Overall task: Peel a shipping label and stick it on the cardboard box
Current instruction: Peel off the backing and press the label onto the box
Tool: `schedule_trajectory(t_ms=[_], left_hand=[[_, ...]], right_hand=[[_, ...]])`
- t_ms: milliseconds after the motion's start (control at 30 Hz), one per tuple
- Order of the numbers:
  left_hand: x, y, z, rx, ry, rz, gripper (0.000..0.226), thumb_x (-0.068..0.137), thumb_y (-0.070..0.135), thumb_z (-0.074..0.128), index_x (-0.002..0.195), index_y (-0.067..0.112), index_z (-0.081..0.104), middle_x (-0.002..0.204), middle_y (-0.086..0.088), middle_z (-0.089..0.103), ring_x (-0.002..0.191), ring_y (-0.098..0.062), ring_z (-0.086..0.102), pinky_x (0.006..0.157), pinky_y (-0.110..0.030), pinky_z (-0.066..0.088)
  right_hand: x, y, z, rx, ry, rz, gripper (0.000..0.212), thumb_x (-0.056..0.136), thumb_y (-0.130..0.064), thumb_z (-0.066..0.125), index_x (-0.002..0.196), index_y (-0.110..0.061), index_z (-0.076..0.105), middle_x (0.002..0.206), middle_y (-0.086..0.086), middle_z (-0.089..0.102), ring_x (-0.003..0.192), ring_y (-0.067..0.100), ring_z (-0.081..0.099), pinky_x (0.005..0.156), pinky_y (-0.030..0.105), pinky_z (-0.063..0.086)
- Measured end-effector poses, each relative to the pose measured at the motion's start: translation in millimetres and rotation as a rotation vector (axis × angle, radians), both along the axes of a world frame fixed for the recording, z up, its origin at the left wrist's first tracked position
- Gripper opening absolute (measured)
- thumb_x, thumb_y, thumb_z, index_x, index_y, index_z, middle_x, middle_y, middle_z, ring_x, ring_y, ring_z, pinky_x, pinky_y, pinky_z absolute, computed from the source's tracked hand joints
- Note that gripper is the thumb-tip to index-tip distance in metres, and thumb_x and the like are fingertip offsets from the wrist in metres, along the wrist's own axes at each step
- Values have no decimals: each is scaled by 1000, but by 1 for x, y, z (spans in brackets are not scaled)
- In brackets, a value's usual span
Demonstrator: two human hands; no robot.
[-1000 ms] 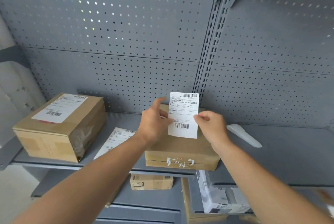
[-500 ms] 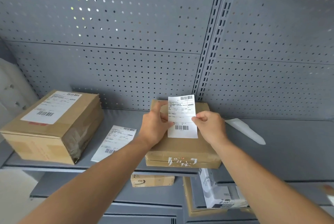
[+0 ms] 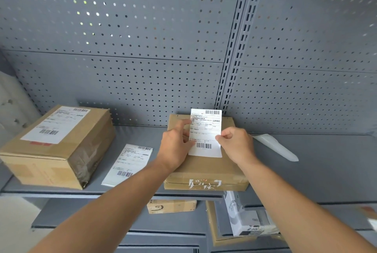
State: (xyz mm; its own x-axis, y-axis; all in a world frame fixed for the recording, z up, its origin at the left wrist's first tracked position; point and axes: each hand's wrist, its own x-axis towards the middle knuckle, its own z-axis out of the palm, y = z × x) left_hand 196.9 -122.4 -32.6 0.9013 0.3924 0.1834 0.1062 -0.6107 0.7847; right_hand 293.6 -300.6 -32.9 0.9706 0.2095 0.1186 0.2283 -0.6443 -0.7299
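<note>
Both hands hold the label (image 3: 205, 132) by its side edges. Left hand (image 3: 175, 146) pinches the left edge between thumb and fingers, index finger raised against the upper part of the sheet. Right hand (image 3: 235, 144) pinches the right edge at mid-height, remaining fingers curled.

Change over the last second: the label has come down. One second ago it stood high and clear above the box (image 3: 204, 169); now its lower edge lies at or just above the box top, while its upper edge still projects past the far edge of the box, in front of the pegboard (image 3: 142, 81). Whether the lower edge is already stuck cannot be told. The grip of both hands is unchanged.

Meaning for the task: peeling appears complete, since a curled white strip (image 3: 275, 147), probably the backing, lies on the shelf (image 3: 326, 171) to the right, well apart from the box. The step in hand is placement. The label is near upright and square to the box, but it sits far back; it likely needs lowering flat with its top edge brought inside the box outline before pressing.

Risk: premature contact of one corner would fix the sheet skewed or wrinkled.

Outward: a second label (image 3: 128, 164) lies flat on the shelf left of the box, and a larger box (image 3: 61, 146), already labelled, stands further left.
</note>
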Motion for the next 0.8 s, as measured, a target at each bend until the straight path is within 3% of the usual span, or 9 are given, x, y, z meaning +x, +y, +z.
schedule_trajectory(t_ms=[167,300,533,700,800], left_hand=[[0,0,-1,38,5,-21,63,82,7,75,137,28,56,85,19,63,83,-8,65,91,-23,51],[2,2,-4,71,27,-25,59,82,9,74,136,27,58,90,15,63,85,-8,63,90,-24,52],[2,7,-8,133,50,-22,47,82,16,78,125,25,64,98,8,67,91,-15,65,90,-39,57],[2,7,-8,161,71,-1,24,83,20,80,106,21,72,98,5,70,90,-15,65,87,-36,56],[3,7,-8,182,79,9,18,84,21,80,101,18,75,102,2,71,90,-16,65,85,-32,55]], right_hand=[[0,1,-2,-12,15,8,9,85,-29,78,90,-23,74,85,-11,71,81,8,65,61,16,41],[0,1,-3,-32,20,13,8,84,-30,78,88,-26,73,84,-13,70,81,7,66,59,19,42],[1,2,-3,-103,32,31,11,81,-32,79,90,-27,74,86,-15,71,86,11,69,76,33,57],[-2,1,2,-171,26,60,13,79,-29,82,82,-29,70,80,-17,69,84,12,69,76,33,58],[-3,1,4,-167,32,61,15,77,-31,83,88,-26,74,82,-15,72,85,12,70,77,35,59]])
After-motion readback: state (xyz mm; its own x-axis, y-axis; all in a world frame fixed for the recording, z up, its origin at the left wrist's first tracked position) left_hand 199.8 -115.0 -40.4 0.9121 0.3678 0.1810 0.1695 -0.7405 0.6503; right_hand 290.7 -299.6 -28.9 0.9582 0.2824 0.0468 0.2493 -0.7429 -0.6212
